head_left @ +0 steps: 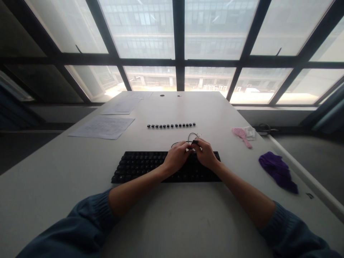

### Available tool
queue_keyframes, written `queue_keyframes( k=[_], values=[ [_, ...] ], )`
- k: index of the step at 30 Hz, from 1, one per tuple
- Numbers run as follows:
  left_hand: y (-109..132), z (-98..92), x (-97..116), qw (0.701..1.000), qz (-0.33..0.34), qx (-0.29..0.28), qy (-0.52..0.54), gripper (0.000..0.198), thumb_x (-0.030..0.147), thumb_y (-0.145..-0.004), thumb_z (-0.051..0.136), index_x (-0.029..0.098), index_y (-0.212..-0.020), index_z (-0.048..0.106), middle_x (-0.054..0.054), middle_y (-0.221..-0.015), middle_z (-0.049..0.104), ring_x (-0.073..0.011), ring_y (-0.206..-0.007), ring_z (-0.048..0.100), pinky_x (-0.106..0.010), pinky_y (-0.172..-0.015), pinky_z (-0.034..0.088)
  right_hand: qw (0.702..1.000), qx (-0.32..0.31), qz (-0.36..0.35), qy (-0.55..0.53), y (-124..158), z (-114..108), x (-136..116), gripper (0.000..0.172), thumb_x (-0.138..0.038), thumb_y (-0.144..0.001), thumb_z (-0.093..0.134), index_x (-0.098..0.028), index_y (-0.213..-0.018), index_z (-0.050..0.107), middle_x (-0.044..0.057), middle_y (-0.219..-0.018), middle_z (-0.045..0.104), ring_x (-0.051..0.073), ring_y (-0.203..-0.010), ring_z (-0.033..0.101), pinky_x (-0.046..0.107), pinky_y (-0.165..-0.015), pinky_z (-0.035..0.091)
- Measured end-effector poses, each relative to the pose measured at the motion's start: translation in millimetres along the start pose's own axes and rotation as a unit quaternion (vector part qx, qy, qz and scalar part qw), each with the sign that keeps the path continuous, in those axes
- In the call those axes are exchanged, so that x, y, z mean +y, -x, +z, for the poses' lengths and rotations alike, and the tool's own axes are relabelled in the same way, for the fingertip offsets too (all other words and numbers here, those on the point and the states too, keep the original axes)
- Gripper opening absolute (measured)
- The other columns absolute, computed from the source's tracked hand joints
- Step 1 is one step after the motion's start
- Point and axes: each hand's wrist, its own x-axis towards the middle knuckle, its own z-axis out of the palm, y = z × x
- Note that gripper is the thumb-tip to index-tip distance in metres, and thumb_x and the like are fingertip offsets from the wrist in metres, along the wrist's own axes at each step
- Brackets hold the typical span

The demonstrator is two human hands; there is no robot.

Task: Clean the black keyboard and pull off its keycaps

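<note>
Over the upper right part of a black keyboard (pixel 145 162), my two hands are close together. My right hand (pixel 206 154) is closed, with a small black piece (pixel 195 142) at its fingertips that looks like a keycap. Thin wire prongs (pixel 199 135) stick up beside it, seemingly of a wire keycap puller. My left hand (pixel 176 157) pinches right beside the black piece; what lies between its fingers is hidden. Beyond the keyboard, several black keycaps (pixel 172 125) stand in a row. A thin black cable (pixel 191 134) loops behind my hands.
Printed sheets (pixel 103 127) lie on the white table (pixel 172 218) at the left. To the right are a pink hairbrush (pixel 242 136), a white packet (pixel 250 133), a purple cloth (pixel 278 171) and a small dark clip-like item (pixel 310 195). Large windows (pixel 209 28) rise beyond the far edge.
</note>
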Motion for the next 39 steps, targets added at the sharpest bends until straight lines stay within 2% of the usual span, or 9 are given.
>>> queue_keyframes(
  k=[7,15,19,23,28,31,34,37,39],
  values=[
    [0.6,0.7,0.3,1.000,0.013,-0.001,0.022,0.006,0.019,-0.094,0.058,0.020,-0.099,0.063,-0.006,-0.100,0.066,-0.0220,-0.093,0.062,-0.036,-0.087,0.051,1.000,-0.006,0.007,0.011,-0.6,0.2,-1.0,0.022,-0.023,-0.097,0.049,-0.021,-0.075,0.051,0.002,-0.078,0.055,0.017,-0.072,0.050,0.031,-0.069,0.039],
    [2.9,-0.7,1.3,0.998,0.012,0.000,0.060,0.033,0.012,-0.090,0.061,0.024,-0.120,0.057,-0.003,-0.109,0.069,-0.0221,-0.102,0.063,-0.039,-0.095,0.051,0.997,0.050,0.048,0.025,-1.4,-0.3,6.0,0.022,-0.027,-0.095,0.050,-0.020,-0.074,0.053,0.001,-0.073,0.056,0.017,-0.069,0.050,0.030,-0.065,0.039],
    [3.9,-2.3,3.4,0.999,0.025,-0.002,0.040,0.026,0.014,-0.093,0.057,0.026,-0.116,0.059,-0.003,-0.114,0.068,-0.0221,-0.107,0.062,-0.039,-0.097,0.050,0.993,0.074,0.091,0.019,-1.8,-0.1,9.2,0.023,-0.031,-0.094,0.050,-0.020,-0.075,0.056,0.001,-0.069,0.057,0.016,-0.064,0.050,0.029,-0.061,0.037],
    [2.2,-2.2,3.7,0.999,0.048,-0.003,0.015,0.021,0.017,-0.096,0.055,0.026,-0.112,0.062,-0.004,-0.115,0.067,-0.0224,-0.109,0.061,-0.039,-0.099,0.049,0.992,0.075,0.104,0.006,-2.5,0.0,8.9,0.023,-0.032,-0.093,0.051,-0.019,-0.074,0.056,0.001,-0.069,0.059,0.016,-0.064,0.051,0.029,-0.061,0.037],
    [2.2,-2.7,5.1,0.998,0.056,0.038,0.011,0.018,0.019,-0.097,0.055,0.023,-0.112,0.063,-0.008,-0.122,0.063,-0.0230,-0.114,0.058,-0.040,-0.101,0.049,0.988,0.093,0.119,0.002,-3.4,0.3,8.6,0.026,-0.034,-0.094,0.051,-0.019,-0.074,0.057,0.001,-0.068,0.059,0.016,-0.064,0.051,0.028,-0.060,0.038],
    [4.3,-11.2,12.2,0.997,0.064,0.046,0.020,0.018,0.020,-0.098,0.054,0.022,-0.113,0.064,-0.008,-0.115,0.064,-0.0228,-0.110,0.059,-0.038,-0.098,0.050,0.987,0.100,0.126,-0.004,-3.9,0.5,9.4,0.027,-0.035,-0.095,0.050,-0.019,-0.074,0.057,0.001,-0.067,0.059,0.016,-0.062,0.051,0.028,-0.059,0.037],
    [1.8,-30.2,22.2,0.996,0.057,0.044,0.055,0.020,0.024,-0.099,0.053,0.023,-0.115,0.065,-0.006,-0.107,0.068,-0.0195,-0.098,0.063,-0.033,-0.090,0.053,0.987,0.096,0.126,-0.009,-4.5,1.0,10.4,0.027,-0.035,-0.095,0.050,-0.019,-0.074,0.057,0.001,-0.068,0.060,0.016,-0.062,0.051,0.028,-0.059,0.037],
    [-15.3,-54.8,26.9,0.995,0.038,0.068,0.060,0.022,0.028,-0.099,0.054,0.020,-0.114,0.067,-0.005,-0.098,0.071,-0.0163,-0.084,0.066,-0.028,-0.079,0.053,0.987,0.095,0.125,-0.020,-5.0,1.8,11.3,0.025,-0.035,-0.095,0.050,-0.019,-0.077,0.058,0.002,-0.070,0.061,0.017,-0.064,0.053,0.028,-0.060,0.039],
    [-37.7,-68.0,23.8,0.995,0.040,0.081,0.033,0.021,0.032,-0.098,0.055,0.019,-0.103,0.072,-0.004,-0.094,0.073,-0.0167,-0.083,0.066,-0.028,-0.079,0.053,0.987,0.098,0.122,-0.024,-5.2,2.4,11.9,0.024,-0.034,-0.095,0.050,-0.020,-0.077,0.057,0.002,-0.070,0.062,0.017,-0.064,0.054,0.029,-0.061,0.039]
  ],
)
